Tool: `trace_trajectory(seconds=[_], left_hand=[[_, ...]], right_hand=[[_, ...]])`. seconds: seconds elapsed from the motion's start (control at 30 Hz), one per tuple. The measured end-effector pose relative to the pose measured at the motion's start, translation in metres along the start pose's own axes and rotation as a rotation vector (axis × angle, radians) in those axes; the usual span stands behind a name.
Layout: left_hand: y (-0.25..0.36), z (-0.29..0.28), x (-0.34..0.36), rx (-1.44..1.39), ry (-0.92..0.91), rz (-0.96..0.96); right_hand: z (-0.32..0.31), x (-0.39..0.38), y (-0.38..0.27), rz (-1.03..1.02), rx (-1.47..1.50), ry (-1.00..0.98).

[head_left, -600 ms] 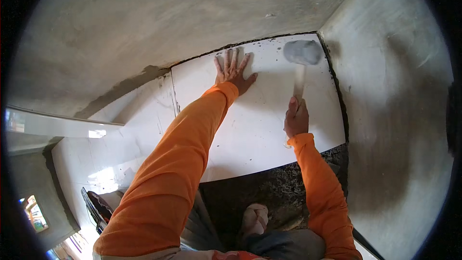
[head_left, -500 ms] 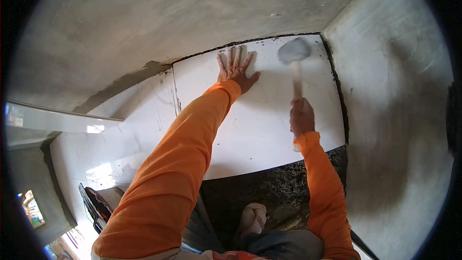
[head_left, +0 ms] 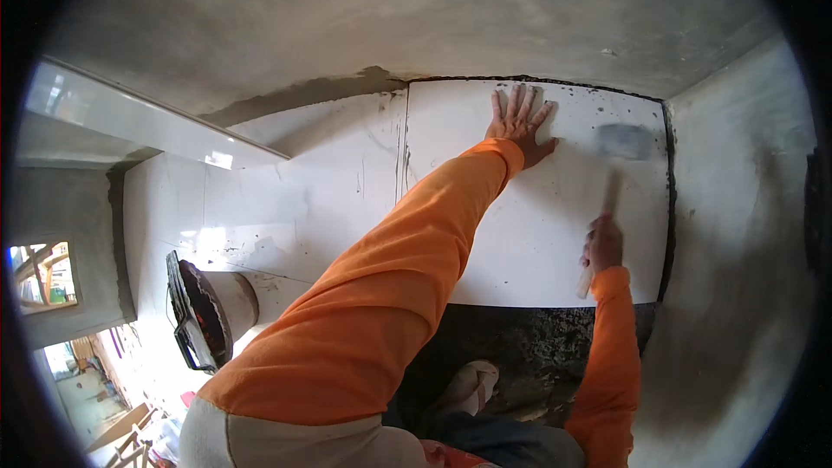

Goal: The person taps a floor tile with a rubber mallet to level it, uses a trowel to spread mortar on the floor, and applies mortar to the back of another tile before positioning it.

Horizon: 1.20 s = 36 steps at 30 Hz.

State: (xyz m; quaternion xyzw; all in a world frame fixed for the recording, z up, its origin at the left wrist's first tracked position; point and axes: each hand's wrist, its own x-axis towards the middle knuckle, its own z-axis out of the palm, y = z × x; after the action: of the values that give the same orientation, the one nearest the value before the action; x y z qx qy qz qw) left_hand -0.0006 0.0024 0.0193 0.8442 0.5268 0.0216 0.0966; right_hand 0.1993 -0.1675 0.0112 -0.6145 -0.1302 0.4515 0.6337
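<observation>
A large white floor tile (head_left: 555, 225) lies in the corner between two grey walls, with dark specks scattered over it. Near its far edge my left hand (head_left: 520, 128) rests flat, fingers spread. My right hand (head_left: 604, 243) is wrapped round the pale wooden handle of a mallet (head_left: 624, 141). The mallet's grey head is smeared by motion over the tile's far right part, and I cannot tell whether it touches the surface. Both forearms wear orange sleeves.
Dark, rough bedding (head_left: 529, 338) shows along the tile's near edge, close to my foot (head_left: 472, 386). Further laid tiles (head_left: 286, 182) stretch left, where a bucket (head_left: 230, 303) lies on its side. Bare plaster walls (head_left: 737, 251) stand at the back and right.
The view has swung left, so the tile and hands sit further right in the picture. My left hand stays flat on the tile; the mallet's tilt has changed in my right hand.
</observation>
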Motion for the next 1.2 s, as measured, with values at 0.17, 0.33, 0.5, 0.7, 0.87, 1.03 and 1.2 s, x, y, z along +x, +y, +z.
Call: trace_trajectory(seconds=[0.17, 0.33, 0.5, 0.7, 0.87, 1.03, 1.2], left_hand=[[-0.006, 0.008, -0.001, 0.022, 0.095, 0.002], [-0.003, 0.002, -0.027, 0.014, -0.037, -0.079], [0.006, 0.006, -0.076, -0.050, 0.019, -0.104], [0.000, 0.012, -0.118, -0.105, 0.078, -0.127], [-0.018, 0.017, -0.121, -0.066, 0.060, -0.118], [-0.065, -0.008, -0.108, -0.038, -0.118, 0.282], [-0.039, -0.008, -0.118, -0.092, 0.060, -0.104]], right_hand=[[0.038, -0.031, -0.017, -0.292, -0.179, 0.085], [0.060, -0.045, -0.056, 0.027, -0.305, -0.048], [0.023, -0.018, -0.012, 0.180, -0.738, -0.163], [0.053, -0.024, -0.010, -0.511, -0.630, 0.239], [0.084, -0.051, -0.036, -0.308, -0.807, 0.100], [0.012, 0.006, 0.004, -0.518, -1.330, 0.094], [-0.006, 0.026, -0.006, -0.253, -0.155, -0.004]])
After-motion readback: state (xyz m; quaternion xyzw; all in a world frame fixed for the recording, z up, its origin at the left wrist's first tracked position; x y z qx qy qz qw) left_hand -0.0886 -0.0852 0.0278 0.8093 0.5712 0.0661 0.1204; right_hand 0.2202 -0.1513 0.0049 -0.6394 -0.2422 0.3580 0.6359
